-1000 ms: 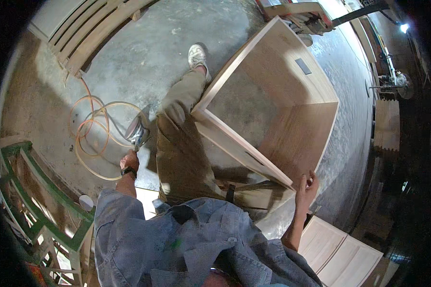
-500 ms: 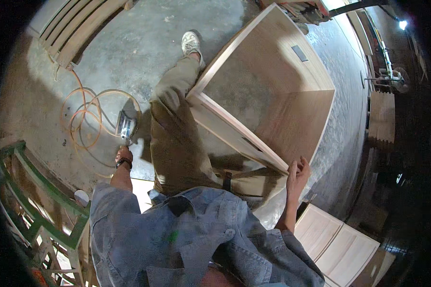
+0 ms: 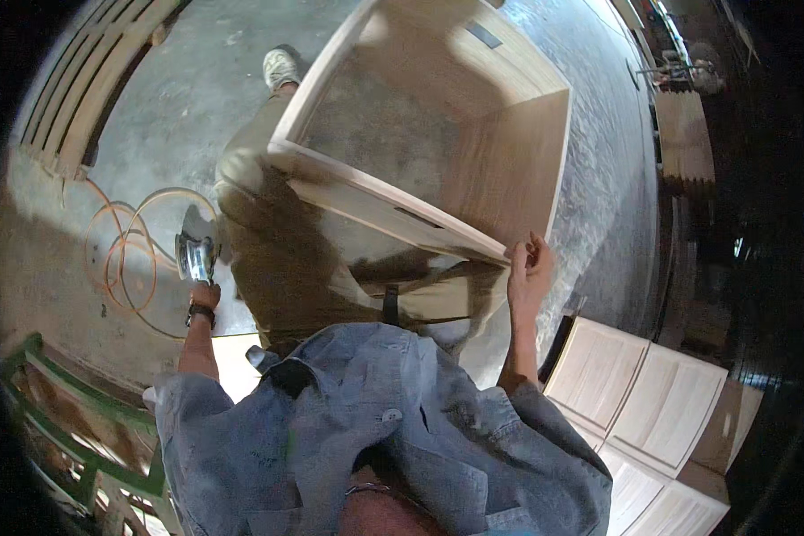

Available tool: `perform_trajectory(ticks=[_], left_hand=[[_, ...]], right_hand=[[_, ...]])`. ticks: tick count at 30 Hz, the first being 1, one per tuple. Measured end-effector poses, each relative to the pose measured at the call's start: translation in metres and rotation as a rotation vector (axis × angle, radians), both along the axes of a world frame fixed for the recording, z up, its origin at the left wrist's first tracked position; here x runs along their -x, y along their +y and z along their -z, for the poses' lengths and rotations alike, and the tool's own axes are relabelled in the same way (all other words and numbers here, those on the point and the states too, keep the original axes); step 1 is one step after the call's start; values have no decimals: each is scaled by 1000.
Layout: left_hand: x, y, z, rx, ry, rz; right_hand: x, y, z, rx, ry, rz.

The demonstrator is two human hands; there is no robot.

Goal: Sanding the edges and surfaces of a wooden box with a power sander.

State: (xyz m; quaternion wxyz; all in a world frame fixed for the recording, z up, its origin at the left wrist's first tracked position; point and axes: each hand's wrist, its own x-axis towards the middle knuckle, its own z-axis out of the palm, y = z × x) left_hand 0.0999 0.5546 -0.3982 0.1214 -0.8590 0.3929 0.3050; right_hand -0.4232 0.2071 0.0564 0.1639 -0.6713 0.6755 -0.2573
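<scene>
My left hand [image 3: 205,295] is closed round the end of a shiny metallic sander [image 3: 196,259], held out at my left over the floor. In front of me a large wooden cabinet box [image 3: 509,165], open through its frame, leans against my legs. At its near right corner is my right hand [image 3: 529,266], with bent fingers closed on the edge; the fingertips' exact contact is partly hidden. Dark slots show in the near rail and the far panel.
An orange air hose [image 3: 109,259] lies coiled beside the sander. Slatted wood [image 3: 85,80] stands at the far left, a green frame [image 3: 89,393] at the near left. Pale panelled wooden doors [image 3: 634,384] lie at the near right. My shoe [image 3: 281,67] is on the concrete floor.
The view has shifted, so the box, hose and shoe appear further left and higher. My left hand still holds the sander and my right hand stays at the box corner.
</scene>
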Motion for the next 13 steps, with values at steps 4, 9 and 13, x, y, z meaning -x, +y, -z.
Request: perform_trajectory(ticks=[4, 9, 13], left_hand=[[44, -131, -166, 400, 97, -296], [113, -230, -405, 1255, 26, -150], [166, -289, -462, 1356, 136, 706]], right_hand=[[31, 5, 2, 185, 149, 69], [35, -6, 41, 198, -60, 189], [32, -15, 35, 143, -21, 343]])
